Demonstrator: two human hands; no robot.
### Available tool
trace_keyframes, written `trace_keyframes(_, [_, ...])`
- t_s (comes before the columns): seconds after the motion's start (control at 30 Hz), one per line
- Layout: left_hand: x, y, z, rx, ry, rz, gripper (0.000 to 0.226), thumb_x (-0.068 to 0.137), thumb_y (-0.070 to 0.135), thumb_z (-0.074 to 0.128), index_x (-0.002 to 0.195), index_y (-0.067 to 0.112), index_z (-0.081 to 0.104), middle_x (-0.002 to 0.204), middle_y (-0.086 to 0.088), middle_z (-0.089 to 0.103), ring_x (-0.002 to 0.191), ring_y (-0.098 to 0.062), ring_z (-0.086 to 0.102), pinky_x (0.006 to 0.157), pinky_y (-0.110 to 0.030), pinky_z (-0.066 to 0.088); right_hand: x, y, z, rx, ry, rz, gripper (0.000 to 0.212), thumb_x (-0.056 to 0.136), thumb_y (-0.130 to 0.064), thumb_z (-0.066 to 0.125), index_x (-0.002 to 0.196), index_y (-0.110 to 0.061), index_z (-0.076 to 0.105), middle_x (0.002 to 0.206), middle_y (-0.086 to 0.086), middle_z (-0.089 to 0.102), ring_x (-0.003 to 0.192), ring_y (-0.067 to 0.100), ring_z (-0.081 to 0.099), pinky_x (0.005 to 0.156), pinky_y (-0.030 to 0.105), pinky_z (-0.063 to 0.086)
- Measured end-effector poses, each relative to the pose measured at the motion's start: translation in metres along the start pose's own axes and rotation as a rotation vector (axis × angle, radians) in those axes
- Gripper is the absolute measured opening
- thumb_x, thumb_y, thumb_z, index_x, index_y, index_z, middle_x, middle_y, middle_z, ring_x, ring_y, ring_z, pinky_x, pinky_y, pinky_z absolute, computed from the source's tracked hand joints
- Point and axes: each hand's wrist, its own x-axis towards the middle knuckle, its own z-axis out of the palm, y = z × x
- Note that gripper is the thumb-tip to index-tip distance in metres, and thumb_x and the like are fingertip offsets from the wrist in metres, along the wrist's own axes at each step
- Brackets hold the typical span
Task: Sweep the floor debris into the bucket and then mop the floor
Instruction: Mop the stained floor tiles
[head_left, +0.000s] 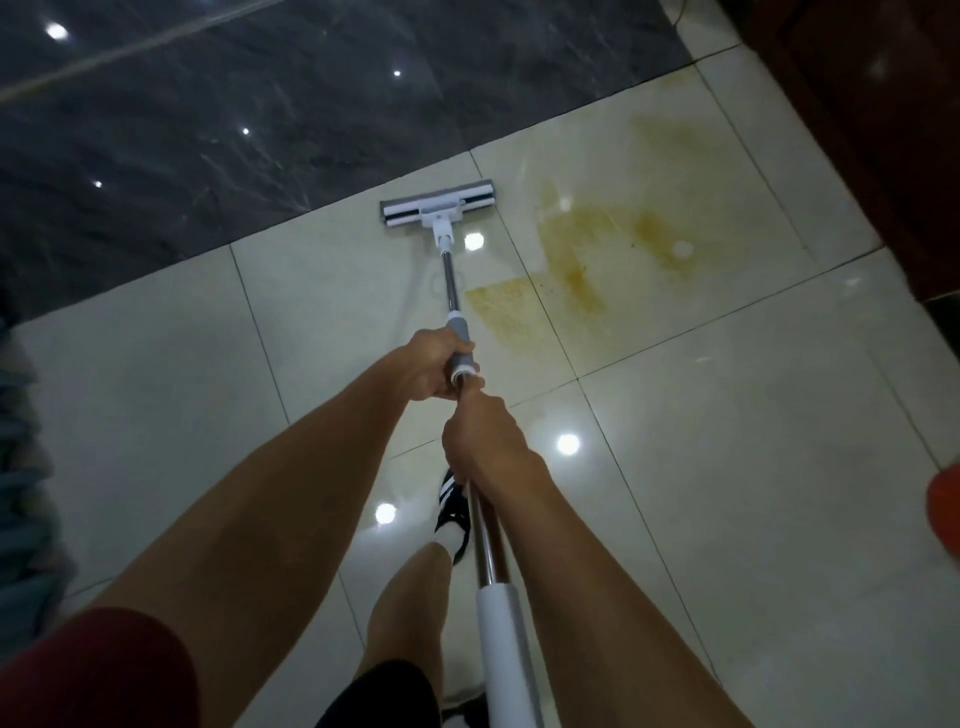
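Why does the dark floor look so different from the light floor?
The dark floor is black-grey with marble-like streaks; the light floor is pale and plain. The light floor has thin grid lines between its tiles; the dark floor shows only one pale line. The light floor carries a yellow stain beside the mop head; the dark floor shows none. Both are shiny and mirror the ceiling lights.

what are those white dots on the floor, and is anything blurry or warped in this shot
Head view: the white dots, such as one by the mop head at, are ceiling-light glare on the glossy floor; the room is dim; tile lines bow from the wide lens; the red object at the right edge is blurred.
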Motion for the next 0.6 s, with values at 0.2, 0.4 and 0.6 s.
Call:
trace_keyframes(0.2, [-0.028,-0.107,0.047,-0.076,-0.002,-0.017,0.025,0.096,0.010,0.060,0.118,-0.001,0.053,0.095,-0.020,0.059,0.075,-0.032,0.063,0.055,-0.043,0.055,-0.066,0.092,0.049,0.054,0.039,0.034,0.048,0.100,-0.013,0.047,0.147,-0.016,0.034,0.119,0.014,0.061,0.101,0.030,0.065,0.087,0.041,0.057])
trace_keyframes(0.4, [-0.054,-0.208,0.102,-0.093,0.011,-0.058,0.019,0.094,0.007,0.063,0.109,-0.001,0.055,0.086,-0.019,0.059,0.065,-0.031,0.061,0.066,-0.049,0.056,-0.141,0.180,0.091,0.167,0.086,0.071,0.050,0.102,-0.017,0.044,0.150,-0.022,0.029,0.102,0.011,0.064,0.087,0.027,0.068,0.073,0.037,0.059])
trace_keyframes(0.6, [-0.088,-0.277,0.157,0.015,0.002,-0.083,0.013,0.097,0.009,0.059,0.107,0.003,0.058,0.088,-0.018,0.061,0.065,-0.030,0.063,0.063,-0.046,0.058,-0.207,0.251,0.117,0.372,0.156,0.126,0.057,0.104,-0.024,0.044,0.156,-0.033,0.024,0.094,0.006,0.065,0.073,0.020,0.066,0.057,0.030,0.056])
